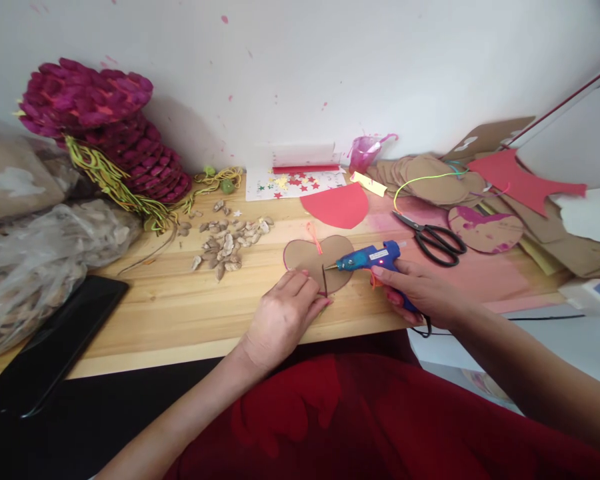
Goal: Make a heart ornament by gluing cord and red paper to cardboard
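A brown cardboard heart [307, 257] with a small orange loop lies on the wooden table [180, 307]. My left hand [285, 313] rests on the heart's near edge, fingers closed in a pinch on a thin dark seed piece [325, 280] held upright. My right hand [420, 290] grips a blue glue gun [370, 257]. Its nozzle points left and almost touches the top of the dark piece. The gun's black cord drops over the table's edge.
Black scissors [435, 240] lie right of the gun. A red semicircle [337, 205], a sheet of star stickers [293, 183] and cardboard cut-outs [485, 230] lie beyond. Loose seeds [227, 243], a stack of magenta pieces [130, 150], plastic bags [40, 247] and a black tablet [55, 343] fill the left.
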### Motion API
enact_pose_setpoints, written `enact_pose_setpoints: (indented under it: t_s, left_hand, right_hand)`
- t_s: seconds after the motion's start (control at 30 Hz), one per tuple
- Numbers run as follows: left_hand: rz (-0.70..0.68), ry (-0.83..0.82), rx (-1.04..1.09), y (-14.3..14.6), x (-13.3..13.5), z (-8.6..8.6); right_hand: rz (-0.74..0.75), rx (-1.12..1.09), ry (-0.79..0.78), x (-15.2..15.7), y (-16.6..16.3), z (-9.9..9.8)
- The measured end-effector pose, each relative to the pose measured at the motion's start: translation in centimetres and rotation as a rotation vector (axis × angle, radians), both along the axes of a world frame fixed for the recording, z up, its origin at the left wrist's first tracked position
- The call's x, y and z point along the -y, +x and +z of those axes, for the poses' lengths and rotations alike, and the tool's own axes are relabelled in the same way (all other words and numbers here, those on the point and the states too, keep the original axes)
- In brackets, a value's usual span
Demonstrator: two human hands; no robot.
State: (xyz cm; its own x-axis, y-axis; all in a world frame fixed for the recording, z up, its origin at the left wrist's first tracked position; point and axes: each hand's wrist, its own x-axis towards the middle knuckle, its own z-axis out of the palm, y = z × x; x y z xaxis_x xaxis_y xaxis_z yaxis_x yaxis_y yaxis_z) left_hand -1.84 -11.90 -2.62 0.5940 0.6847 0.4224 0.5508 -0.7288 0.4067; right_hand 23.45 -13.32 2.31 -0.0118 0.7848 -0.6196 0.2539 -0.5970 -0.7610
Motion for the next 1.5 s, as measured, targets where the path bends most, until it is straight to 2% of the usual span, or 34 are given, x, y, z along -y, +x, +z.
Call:
enact_pose_setpoints:
  t_s: [0.1, 0.33, 0.57, 0.87, 1.07, 1.3, 1.5]
  left_hand:
    - [0.000, 0.000, -0.003, 0.00, 0.00, 0.06]
    - [-0.001, 0.002, -0.007, 0.00, 0.03, 0.08]
    - [-0.002, -0.009, -0.004, 0.06, 0.00, 0.11]
    - [-0.001, 0.000, -0.008, 0.03, 0.00, 0.06]
    - [-0.004, -0.006, -0.002, 0.07, -0.03, 0.06]
    - [-0.004, 0.003, -0.003, 0.03, 0.03, 0.14]
    - [-0.007, 0.007, 0.000, 0.04, -0.01, 0.05]
  right_hand:
    - [0.005, -0.008, -0.016, -0.02, -0.11, -0.04]
    - [-0.043, -0.019, 0.054, -0.78, -0.41, -0.33]
    - [-0.029, -0.087, -0.010, -0.17, -0.32, -0.08]
    - [-0.056, -0.043, 0.047, -0.78, -0.49, -0.32]
    - [-0.007, -0.051, -0.012, -0.08, -0.44, -0.04]
    - [-0.047, -0.027, 0.043, -0.77, -0.75, -0.27]
    - [-0.031, -0.085, 0.015, -0.22, -0.35, -0.21]
